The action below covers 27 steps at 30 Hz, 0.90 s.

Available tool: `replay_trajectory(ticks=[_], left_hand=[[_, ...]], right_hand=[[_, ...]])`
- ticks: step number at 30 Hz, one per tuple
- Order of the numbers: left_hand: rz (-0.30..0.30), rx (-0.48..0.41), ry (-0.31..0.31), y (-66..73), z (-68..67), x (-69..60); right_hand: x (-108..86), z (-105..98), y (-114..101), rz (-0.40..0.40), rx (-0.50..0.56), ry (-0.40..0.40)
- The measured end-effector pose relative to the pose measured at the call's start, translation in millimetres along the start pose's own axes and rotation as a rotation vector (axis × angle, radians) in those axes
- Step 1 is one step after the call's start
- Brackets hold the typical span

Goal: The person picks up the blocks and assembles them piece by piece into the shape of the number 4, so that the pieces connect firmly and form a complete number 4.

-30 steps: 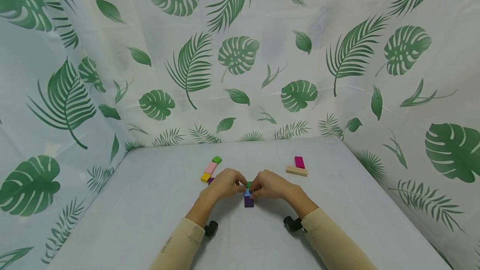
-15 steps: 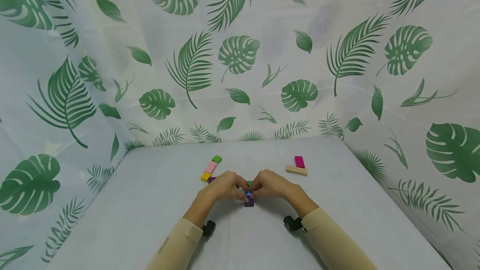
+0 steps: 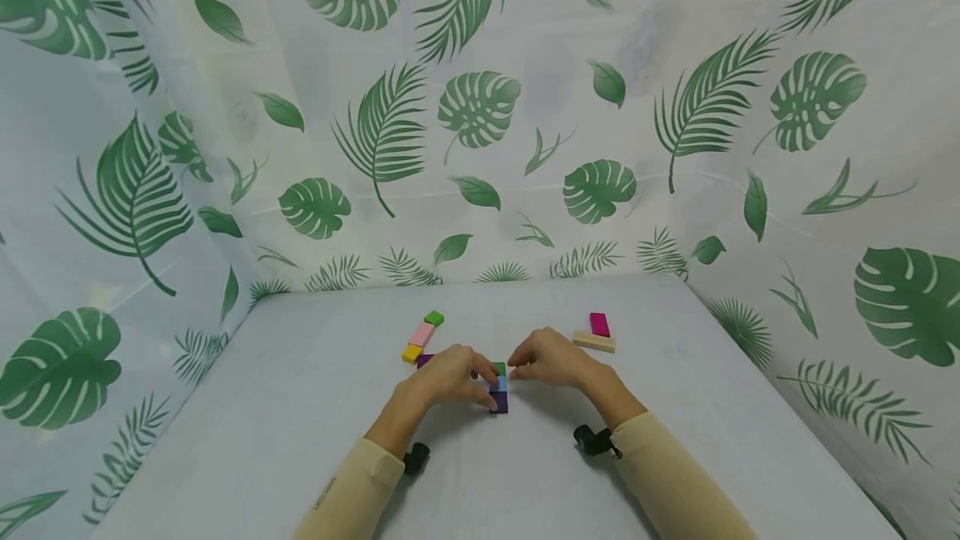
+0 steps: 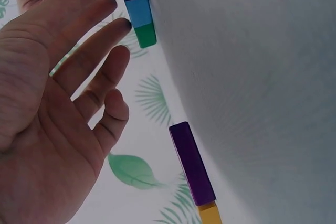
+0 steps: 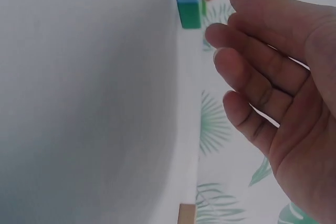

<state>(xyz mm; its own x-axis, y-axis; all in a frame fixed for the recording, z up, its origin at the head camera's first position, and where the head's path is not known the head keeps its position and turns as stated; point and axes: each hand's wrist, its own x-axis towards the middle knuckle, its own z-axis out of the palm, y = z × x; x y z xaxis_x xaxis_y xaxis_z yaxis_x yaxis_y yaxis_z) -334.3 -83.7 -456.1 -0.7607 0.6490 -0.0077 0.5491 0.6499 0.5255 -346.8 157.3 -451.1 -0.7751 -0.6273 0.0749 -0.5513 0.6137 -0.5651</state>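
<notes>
Three small blocks lie end to end in a short row on the table: a dark purple block [image 3: 498, 403] nearest the person, a light blue block [image 3: 502, 384] in the middle and a green block [image 3: 501, 368] at the far end. The left hand [image 3: 452, 377] is at the row's left side, its thumb touching or very near the purple block and its index fingertip near the green and blue ones. To the right, the right hand [image 3: 553, 359] hovers with loosely bent fingers, holding nothing. Its palm and fingers show apart from the green block in the right wrist view.
Farther left, a light green block [image 3: 434, 318], a pink block [image 3: 422, 335], a yellow block [image 3: 412, 354] and a purple block [image 3: 425, 359] form a bent chain. A magenta block [image 3: 599, 324] meets a plain wooden block [image 3: 594, 342] at the back right. Leaf-printed cloth walls surround the table.
The right hand has drawn away to the right from the row of blocks. The left thumb has come nearer the person, down beside the purple block, spreading from the index finger.
</notes>
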Motion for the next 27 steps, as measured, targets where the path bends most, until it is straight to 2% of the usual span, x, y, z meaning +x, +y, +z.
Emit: replay_trajectory(ticks=[7,12,20,27], left_hand=[[0.0,0.03,-0.01,-0.7,1.2,0.9],[-0.03,0.036,-0.013,1.3,1.1,0.2],[-0.034,0.046,-0.014,3.1,0.3,-0.1],[-0.032,0.084,-0.015,4.1,1.3,1.0]], right_hand=[[-2.8,-5.7,9.1,0.045,0.0,0.047],[-4.7,-10.1,13.7,0.084,0.017,0.063],[-8.2,-19.0,22.3,0.083,0.0,0.106],[-12.4,-26.5,26.4,0.189,0.035,0.128]])
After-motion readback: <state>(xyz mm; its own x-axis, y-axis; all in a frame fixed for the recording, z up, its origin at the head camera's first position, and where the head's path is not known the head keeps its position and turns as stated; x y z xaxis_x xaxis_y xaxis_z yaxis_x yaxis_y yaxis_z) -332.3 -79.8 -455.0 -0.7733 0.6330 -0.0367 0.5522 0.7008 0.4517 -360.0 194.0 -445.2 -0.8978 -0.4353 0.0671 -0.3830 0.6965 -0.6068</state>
